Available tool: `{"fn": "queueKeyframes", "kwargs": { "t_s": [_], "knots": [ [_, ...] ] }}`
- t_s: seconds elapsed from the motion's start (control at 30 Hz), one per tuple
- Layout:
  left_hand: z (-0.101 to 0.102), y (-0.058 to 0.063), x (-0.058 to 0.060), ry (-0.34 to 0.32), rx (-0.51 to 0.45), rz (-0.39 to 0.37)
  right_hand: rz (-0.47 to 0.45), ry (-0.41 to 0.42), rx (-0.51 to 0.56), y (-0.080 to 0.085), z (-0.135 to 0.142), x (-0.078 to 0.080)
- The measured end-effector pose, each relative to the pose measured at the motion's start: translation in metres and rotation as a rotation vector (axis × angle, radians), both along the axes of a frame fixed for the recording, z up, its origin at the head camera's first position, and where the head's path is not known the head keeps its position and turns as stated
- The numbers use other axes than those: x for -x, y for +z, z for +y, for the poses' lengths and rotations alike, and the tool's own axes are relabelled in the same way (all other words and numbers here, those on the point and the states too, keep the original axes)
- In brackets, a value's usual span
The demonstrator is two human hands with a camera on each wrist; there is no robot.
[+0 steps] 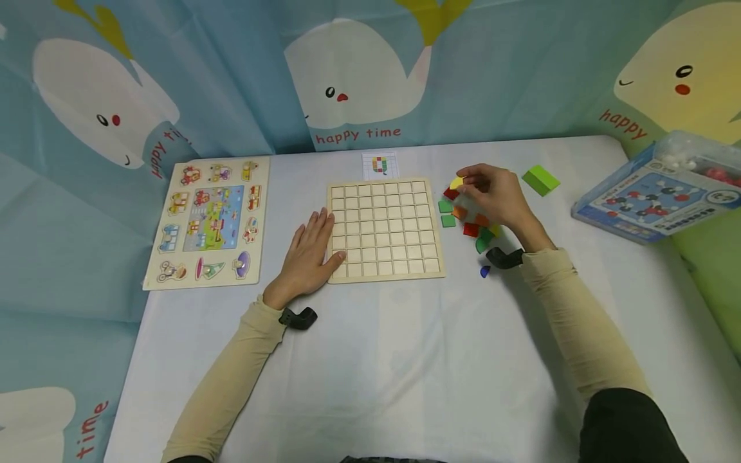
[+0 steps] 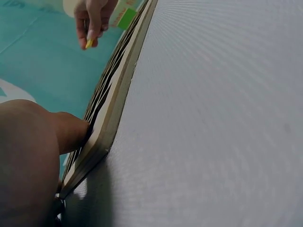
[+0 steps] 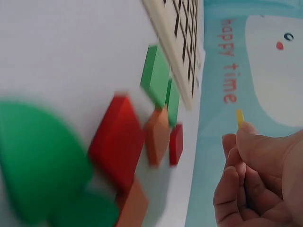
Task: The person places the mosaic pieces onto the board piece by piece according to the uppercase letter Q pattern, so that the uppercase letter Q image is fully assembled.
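Note:
A wooden grid board (image 1: 383,231) with square cells lies flat on the table. My left hand (image 1: 308,253) rests on its left edge, fingers extended and thumb over the lower corner. In the left wrist view the thumb (image 2: 71,132) touches the frame. Right of the board, my right hand (image 1: 493,193) pinches a small yellow block (image 3: 239,116) between thumb and fingers, above the loose pieces. Under and beside that hand lie green squares (image 1: 448,220), red blocks (image 1: 471,229), orange blocks (image 1: 460,212), green rounded pieces (image 1: 482,244) and a blue piece (image 1: 485,271).
A small card with a coloured pattern (image 1: 379,165) lies behind the board. To the left is a picture puzzle board (image 1: 211,222). A green block (image 1: 541,180) and a boxed molecule set (image 1: 654,193) stand on the right. A whale-print curtain (image 1: 231,77) hangs behind the table.

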State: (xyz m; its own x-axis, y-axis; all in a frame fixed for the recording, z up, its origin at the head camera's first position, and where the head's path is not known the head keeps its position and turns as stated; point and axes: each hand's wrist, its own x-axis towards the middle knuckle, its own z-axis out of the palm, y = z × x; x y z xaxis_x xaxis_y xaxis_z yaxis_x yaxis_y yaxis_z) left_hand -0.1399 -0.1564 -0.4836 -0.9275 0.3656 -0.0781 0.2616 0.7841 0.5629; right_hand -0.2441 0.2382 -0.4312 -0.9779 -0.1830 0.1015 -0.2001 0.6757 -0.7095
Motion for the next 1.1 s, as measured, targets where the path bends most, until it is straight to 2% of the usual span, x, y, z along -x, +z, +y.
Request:
{"fn": "queueKeyframes", "kwargs": {
  "t_s": [0.27,0.57,0.8,1.0,1.1],
  "knots": [
    [0.000,0.000,0.000,0.000,-0.001,0.005,-0.077,0.079,0.014,0.000,-0.028,0.002],
    [-0.007,-0.003,0.003,-0.019,0.000,0.019,-0.066,0.178,0.028,-0.003,-0.057,0.004],
    [-0.012,-0.003,0.006,-0.027,-0.037,0.033,-0.109,0.250,0.040,-0.003,-0.076,0.006],
    [-0.011,-0.002,0.005,0.003,-0.066,0.026,-0.143,0.318,0.040,-0.005,-0.090,0.009],
    [-0.011,-0.003,0.005,0.036,-0.085,0.047,-0.145,0.362,0.044,-0.005,-0.096,0.010]
  ]
}}
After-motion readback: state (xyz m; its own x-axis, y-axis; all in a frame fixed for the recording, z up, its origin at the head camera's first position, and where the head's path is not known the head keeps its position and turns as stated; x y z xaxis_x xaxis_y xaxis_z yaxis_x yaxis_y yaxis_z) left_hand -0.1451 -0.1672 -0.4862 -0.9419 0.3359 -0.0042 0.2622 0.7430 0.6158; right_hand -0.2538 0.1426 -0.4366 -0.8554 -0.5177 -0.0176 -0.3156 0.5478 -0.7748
